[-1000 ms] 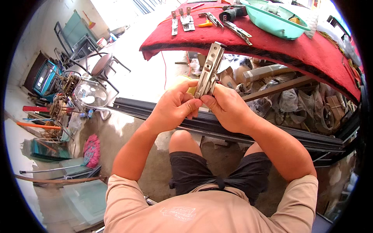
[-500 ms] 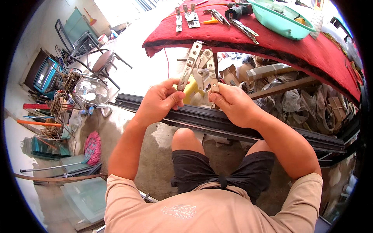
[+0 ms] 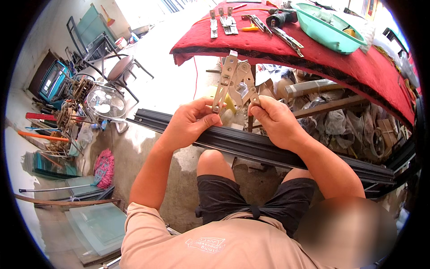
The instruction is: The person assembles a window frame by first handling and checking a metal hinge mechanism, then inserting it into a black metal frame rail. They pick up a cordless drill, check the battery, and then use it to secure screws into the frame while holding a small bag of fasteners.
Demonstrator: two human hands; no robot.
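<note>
A silver window friction hinge (image 3: 228,74) with folding linkage arms is held up in front of me, partly unfolded into a narrow V. My left hand (image 3: 190,122) is closed on the lower end of its left bar, thumb and fingers pinching it. My right hand (image 3: 278,120) pinches the bottom of the right arm the same way. Both hands are above a long black metal profile (image 3: 251,145) that crosses over my knees. A red-covered table (image 3: 197,45) lies beyond; on it are several similar hinges (image 3: 229,24).
A teal plastic basin (image 3: 329,33), a black power tool (image 3: 284,17) and a yellow-handled tool (image 3: 249,28) rest on the table. Bags and offcuts (image 3: 336,119) crowd below it. At left stand a chair (image 3: 122,71), a fan (image 3: 105,104), a pink mop (image 3: 104,169) and glass panes (image 3: 96,224).
The hinge's right arm has swung and its linkage has shifted between my hands. Both hands keep their pinch and sit slightly lower and further right in view.
</note>
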